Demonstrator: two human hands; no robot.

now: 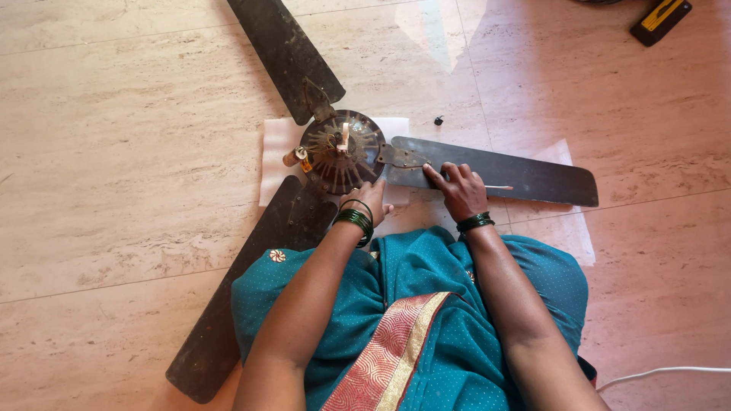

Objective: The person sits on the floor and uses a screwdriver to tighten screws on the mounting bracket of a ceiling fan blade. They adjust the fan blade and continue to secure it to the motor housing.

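We press our right hand (461, 190), fingers pinching a thin white stick, on the fan blade (502, 176) running toward centre right from the motor hub (340, 152), which our left hand (371, 196) steadies with closed fingertips.

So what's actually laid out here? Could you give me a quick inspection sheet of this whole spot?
Surface: pale stone-tile floor; a white sheet lies under the fan's middle.
Job's things: dark ceiling fan with a round motor hub facing up and three blades; the right blade lies flat, a thin pale stick on it.
Clutter: a small dark piece on the floor beyond the hub; a black and yellow tool at the far right corner.
Hands: left hand rests on the hub's near edge; right hand presses on the right blade near its bracket, by the stick.
Cables: a white cable at lower right.
Surroundings: the person's teal garment; otherwise nothing seen.
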